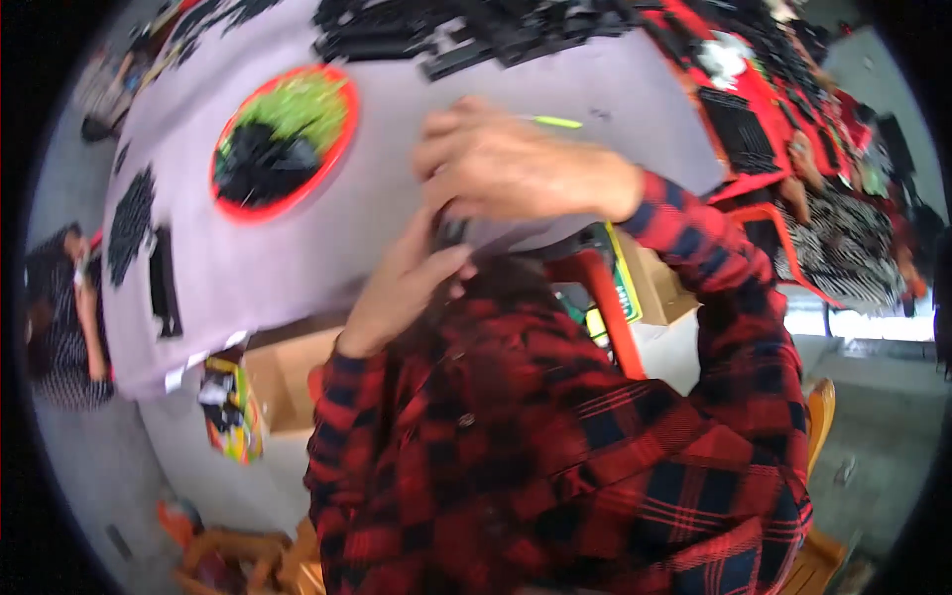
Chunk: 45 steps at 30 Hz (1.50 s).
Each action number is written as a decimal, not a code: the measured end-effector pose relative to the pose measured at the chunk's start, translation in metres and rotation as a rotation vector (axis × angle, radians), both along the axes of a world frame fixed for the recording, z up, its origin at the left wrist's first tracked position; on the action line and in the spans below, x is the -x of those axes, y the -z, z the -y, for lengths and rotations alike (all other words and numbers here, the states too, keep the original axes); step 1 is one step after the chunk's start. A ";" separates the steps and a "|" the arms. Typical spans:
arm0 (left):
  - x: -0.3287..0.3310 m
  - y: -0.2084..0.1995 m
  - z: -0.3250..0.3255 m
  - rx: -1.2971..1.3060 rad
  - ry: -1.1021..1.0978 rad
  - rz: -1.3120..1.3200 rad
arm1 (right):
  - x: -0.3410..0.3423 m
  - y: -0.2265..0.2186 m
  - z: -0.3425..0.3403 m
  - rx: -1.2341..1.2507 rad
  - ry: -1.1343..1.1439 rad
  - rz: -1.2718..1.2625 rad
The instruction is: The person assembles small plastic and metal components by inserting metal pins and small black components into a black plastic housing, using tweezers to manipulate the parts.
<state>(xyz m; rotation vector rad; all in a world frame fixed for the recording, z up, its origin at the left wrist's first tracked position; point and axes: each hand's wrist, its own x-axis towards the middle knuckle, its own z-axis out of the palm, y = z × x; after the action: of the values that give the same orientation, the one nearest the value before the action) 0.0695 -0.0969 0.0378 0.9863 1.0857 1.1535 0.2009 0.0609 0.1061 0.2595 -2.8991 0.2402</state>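
Note:
Near the table's front edge, my left hand (405, 283) is closed round a small black part (451, 230), its thumb along the side. My right hand (516, 169) comes in from the right just above it, fingers curled and smeared by motion; what they hold is hidden. Both hands meet at the black part. A thin yellow-green stick-like thing (557, 122) shows just beyond my right hand; I cannot tell if it lies on the table or is held. Left of my hands, a round red tray (349, 134) holds green pieces and black pieces.
Black strip-like parts (476, 35) heap along the far side of the pale table cloth (387, 109). More black pieces (132, 223) lie at its left. Open cardboard boxes (288, 382) stand below the front edge. Other people (69, 317) sit left and right, beside a red table (764, 99).

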 end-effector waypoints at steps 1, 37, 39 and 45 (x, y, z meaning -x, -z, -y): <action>-0.004 0.000 0.001 -0.008 -0.049 0.020 | -0.002 -0.007 0.001 0.006 0.010 -0.003; -0.017 0.006 0.000 -0.144 -0.239 0.327 | -0.023 0.023 0.040 0.303 0.443 -0.110; -0.018 0.007 0.001 -0.137 -0.243 0.344 | -0.023 0.024 0.040 0.318 0.440 -0.106; -0.016 0.011 -0.001 -0.132 -0.218 0.326 | -0.023 0.024 0.039 0.302 0.438 -0.111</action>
<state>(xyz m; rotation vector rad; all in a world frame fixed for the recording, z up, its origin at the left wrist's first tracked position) 0.0851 -0.0961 0.0265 0.7574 0.8761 1.5215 0.2244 0.0214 0.0826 -0.3934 -2.6713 0.5545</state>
